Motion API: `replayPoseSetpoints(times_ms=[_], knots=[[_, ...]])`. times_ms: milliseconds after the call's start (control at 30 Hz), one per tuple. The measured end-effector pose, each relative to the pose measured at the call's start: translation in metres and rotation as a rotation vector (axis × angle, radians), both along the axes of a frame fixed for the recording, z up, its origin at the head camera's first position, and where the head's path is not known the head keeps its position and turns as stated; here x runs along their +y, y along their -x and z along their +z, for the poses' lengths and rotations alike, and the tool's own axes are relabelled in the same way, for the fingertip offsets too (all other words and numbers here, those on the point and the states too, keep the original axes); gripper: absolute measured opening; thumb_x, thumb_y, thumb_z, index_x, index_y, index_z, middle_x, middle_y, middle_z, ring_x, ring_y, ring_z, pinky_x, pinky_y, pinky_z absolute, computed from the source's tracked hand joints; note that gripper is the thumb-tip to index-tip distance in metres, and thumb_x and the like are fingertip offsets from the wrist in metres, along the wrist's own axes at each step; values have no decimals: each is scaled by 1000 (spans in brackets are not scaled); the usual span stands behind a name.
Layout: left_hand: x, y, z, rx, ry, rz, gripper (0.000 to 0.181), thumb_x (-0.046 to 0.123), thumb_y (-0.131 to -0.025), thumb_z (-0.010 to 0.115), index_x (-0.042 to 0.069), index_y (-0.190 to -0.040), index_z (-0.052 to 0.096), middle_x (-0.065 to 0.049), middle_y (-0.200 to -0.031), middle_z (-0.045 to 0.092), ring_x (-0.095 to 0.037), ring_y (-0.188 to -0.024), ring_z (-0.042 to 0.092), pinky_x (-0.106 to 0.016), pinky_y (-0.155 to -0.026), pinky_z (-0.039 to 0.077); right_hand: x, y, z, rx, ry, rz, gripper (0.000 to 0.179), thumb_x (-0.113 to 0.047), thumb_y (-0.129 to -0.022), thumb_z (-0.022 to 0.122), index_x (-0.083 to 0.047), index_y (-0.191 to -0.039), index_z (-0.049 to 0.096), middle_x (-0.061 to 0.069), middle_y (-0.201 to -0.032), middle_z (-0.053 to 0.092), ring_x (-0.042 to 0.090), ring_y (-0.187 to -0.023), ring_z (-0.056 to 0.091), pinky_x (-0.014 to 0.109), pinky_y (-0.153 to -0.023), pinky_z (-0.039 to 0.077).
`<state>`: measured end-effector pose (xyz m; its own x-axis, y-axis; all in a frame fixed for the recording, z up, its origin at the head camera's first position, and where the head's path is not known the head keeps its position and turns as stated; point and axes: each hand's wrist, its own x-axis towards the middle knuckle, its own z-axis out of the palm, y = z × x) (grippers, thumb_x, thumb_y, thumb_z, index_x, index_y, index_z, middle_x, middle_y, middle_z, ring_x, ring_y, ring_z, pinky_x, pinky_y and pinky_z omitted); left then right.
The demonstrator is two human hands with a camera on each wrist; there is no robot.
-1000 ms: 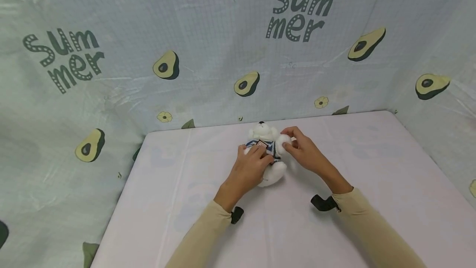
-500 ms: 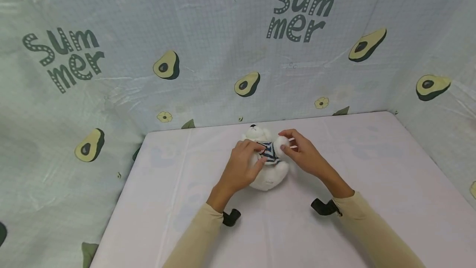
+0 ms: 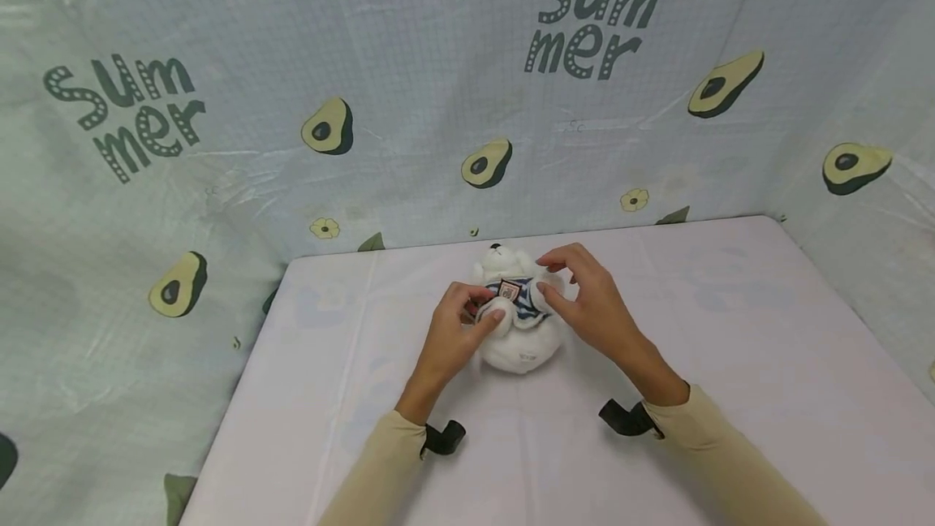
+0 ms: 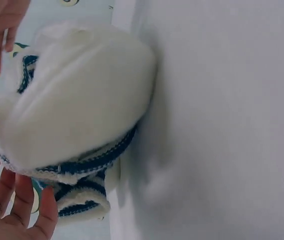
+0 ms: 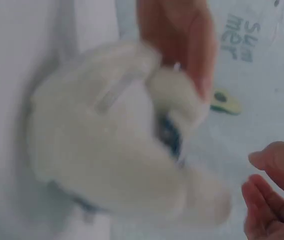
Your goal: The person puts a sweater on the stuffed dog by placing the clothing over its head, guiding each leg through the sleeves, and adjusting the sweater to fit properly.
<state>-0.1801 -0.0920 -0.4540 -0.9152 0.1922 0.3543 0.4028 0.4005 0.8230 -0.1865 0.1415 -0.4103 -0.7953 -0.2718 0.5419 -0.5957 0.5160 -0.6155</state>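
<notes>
A white plush bear (image 3: 522, 351) in a blue-and-white striped sweater (image 3: 529, 304) lies face up, head toward the back edge. On its chest is a small square patch (image 3: 509, 290). My left hand (image 3: 454, 329) pinches one of the bear's arms (image 3: 499, 323) between thumb and fingers. Beside the bear's other arm, my right hand (image 3: 597, 307) has thumb and index finger spread. In the right wrist view that hand (image 5: 274, 192) is apart from the bear (image 5: 101, 135), which is blurred. The left wrist view shows the bear's white bottom (image 4: 91, 90) close up.
The bear lies near the back of a pale table (image 3: 540, 461). Behind and beside it hangs a cloth (image 3: 409, 63) printed with avocados and lettering. Black curved pieces (image 3: 445, 437) stick out at both wrists, over the table.
My left hand has moved from the bear's chest to its arm, uncovering the patch. The bear's head has shifted left. My right hand has loosened from the other arm.
</notes>
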Motion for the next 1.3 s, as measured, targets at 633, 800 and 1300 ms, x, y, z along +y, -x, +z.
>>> replayPoseSetpoints(times_ms=[633,800,1300], knots=[[-8,-5,-9,-193,2,187,44,36,-89,79,10,-118,61,-6,-106,63,-19,-88,60,-30,-70,53,-12,12,-10,-374,-111,334,64,-22,-96,72,-4,-150,43,9,-152,48,26,-139,47,48,-113,40],[-5,-3,-8,-348,-5,197,47,41,-89,77,8,-118,59,-6,-101,66,-18,-85,62,-31,-67,52,-8,14,-9,-412,-51,412,62,-18,-99,67,-3,-152,39,11,-153,46,26,-136,52,47,-109,45],[10,-3,-8,-24,106,133,4,11,-97,63,9,-100,65,-5,-100,54,-16,-85,57,-26,-68,48,-19,17,-16,-367,-66,244,63,-20,-92,77,-3,-145,49,10,-135,62,25,-120,63,44,-99,52]])
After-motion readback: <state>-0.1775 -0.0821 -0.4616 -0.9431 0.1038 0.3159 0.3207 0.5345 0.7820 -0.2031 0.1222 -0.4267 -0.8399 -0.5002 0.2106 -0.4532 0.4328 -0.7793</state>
